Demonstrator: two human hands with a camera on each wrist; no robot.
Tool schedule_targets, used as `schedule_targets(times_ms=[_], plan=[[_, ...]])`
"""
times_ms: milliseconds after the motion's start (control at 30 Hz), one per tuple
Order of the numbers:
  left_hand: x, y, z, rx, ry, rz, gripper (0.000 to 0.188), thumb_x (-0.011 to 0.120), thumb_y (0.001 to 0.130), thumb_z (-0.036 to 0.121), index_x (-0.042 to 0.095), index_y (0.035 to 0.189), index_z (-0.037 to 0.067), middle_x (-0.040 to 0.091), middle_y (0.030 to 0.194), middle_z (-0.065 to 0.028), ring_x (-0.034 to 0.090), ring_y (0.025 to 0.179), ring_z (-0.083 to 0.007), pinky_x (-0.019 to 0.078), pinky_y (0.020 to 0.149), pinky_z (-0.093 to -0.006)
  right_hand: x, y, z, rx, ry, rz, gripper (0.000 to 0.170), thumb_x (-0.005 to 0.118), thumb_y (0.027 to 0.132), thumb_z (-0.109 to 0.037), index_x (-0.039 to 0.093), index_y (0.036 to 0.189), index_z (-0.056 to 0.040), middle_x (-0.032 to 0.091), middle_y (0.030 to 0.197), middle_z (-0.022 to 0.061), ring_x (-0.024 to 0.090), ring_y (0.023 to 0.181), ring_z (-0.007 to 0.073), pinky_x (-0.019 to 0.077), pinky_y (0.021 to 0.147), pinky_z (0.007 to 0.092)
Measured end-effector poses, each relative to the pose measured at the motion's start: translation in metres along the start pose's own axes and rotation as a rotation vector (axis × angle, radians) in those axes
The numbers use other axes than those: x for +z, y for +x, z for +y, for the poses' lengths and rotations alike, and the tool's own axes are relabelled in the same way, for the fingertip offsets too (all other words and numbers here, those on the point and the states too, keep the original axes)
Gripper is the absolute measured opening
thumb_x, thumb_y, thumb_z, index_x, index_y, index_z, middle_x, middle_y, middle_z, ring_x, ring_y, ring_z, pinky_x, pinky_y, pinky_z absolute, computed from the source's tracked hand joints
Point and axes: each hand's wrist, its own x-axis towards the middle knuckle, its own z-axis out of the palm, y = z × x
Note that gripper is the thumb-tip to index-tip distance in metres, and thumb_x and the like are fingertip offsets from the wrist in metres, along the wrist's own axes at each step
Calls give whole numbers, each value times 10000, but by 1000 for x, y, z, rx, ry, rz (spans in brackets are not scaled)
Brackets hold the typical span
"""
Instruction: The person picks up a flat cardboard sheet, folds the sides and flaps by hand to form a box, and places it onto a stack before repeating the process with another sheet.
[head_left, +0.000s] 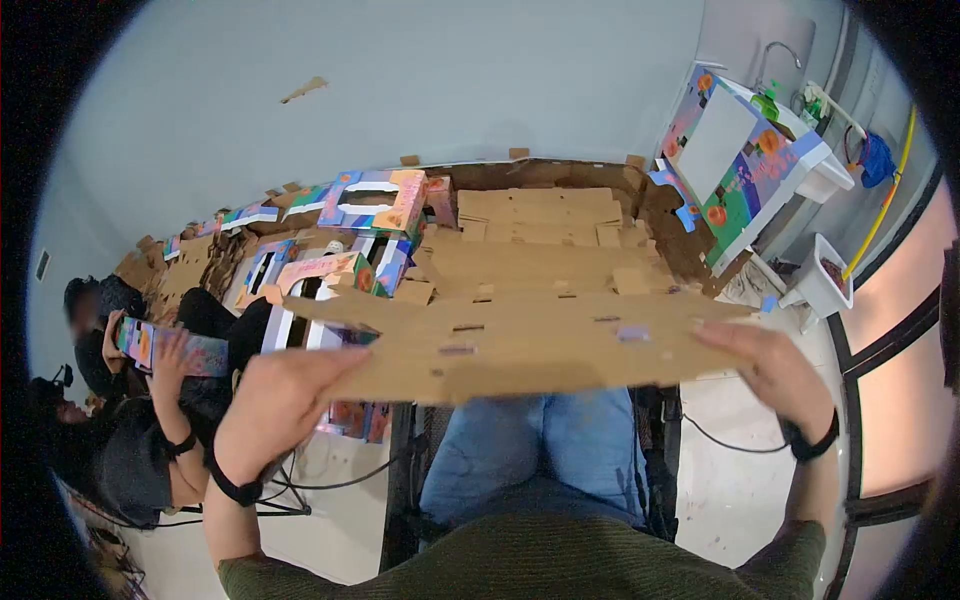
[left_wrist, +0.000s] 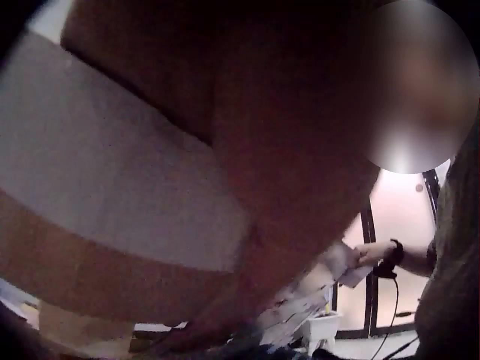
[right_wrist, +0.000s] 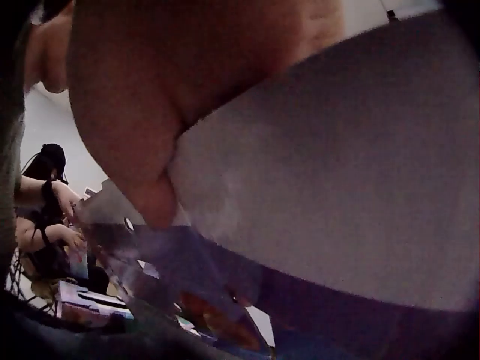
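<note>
A wide brown cardboard sheet (head_left: pixel 540 360) with small slots is held above the person's lap. At its left end the left hand (head_left: pixel 285 405) grips it, thumb along the brown face and the other fingers hidden beneath. The right hand (head_left: pixel 775 370) pinches the opposite end near its corner. In the right wrist view, the sheet's other face (right_wrist: pixel 322 180) appears pale with a purple printed band, the right thumb (right_wrist: pixel 161 199) at its edge. The left wrist view is dark; it shows the left hand (left_wrist: pixel 292 135) against a pale panel (left_wrist: pixel 112 150).
More brown cardboard (head_left: pixel 540 215) lies ahead in a large cardboard-walled bin. Printed cut-out boxes (head_left: pixel 375 200) are stacked to the left. Another person (head_left: pixel 130 450) sits at far left handling a printed piece. A sink with a printed cardboard front (head_left: pixel 735 150) stands at right.
</note>
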Motion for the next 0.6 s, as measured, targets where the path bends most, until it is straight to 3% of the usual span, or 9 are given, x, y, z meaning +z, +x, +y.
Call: schedule_targets(times_ms=[67,100,133,267,433,533,600], plan=[[-6,29,-11,53,141,184,396,667,810,28,736,1188,125,738,983,-175,717,837,-372,575,720,-476,-17,27,24,-20,-14,37,556,529,893,66,631,1406,-122,661,1378,171,634,1277,357,515,1082,423],[-9,48,-20,-10,193,211,392,660,829,31,730,1200,137,727,959,-184,705,842,-389,565,726,-491,-26,43,37,-21,-12,61,545,510,909,67,628,1408,-118,660,1385,166,637,1282,346,518,1079,408],[-12,75,-30,58,186,336,370,657,852,42,731,1198,149,723,926,-178,698,844,-405,563,724,-493,-35,59,45,-17,-22,89,527,497,933,59,619,1414,-117,666,1380,161,650,1266,334,533,1049,400],[-6,173,-79,-23,230,499,400,638,944,120,669,1338,182,731,961,-163,691,856,-395,546,710,-492,-58,122,90,90,7,171,495,501,979,16,585,1444,-133,678,1364,147,688,1174,339,571,944,399],[6,244,-86,-156,229,751,443,623,947,88,642,1376,194,737,1064,-148,696,954,-368,565,780,-457,-58,180,152,-96,-446,575,552,542,948,9,587,1460,-191,675,1360,136,684,1099,364,560,929,423],[31,258,-96,-33,293,873,501,616,906,29,634,1381,189,732,1179,-118,703,1017,-338,577,819,-434,-39,188,178,-151,-619,721,582,555,925,-8,593,1463,-225,662,1369,151,666,1151,359,543,967,431],[53,258,-98,21,357,815,532,606,871,-9,632,1375,160,719,1239,-110,706,1051,-316,579,842,-429,-18,187,192,-147,-664,719,597,558,914,-27,590,1468,-247,654,1375,162,655,1185,352,529,991,440]])
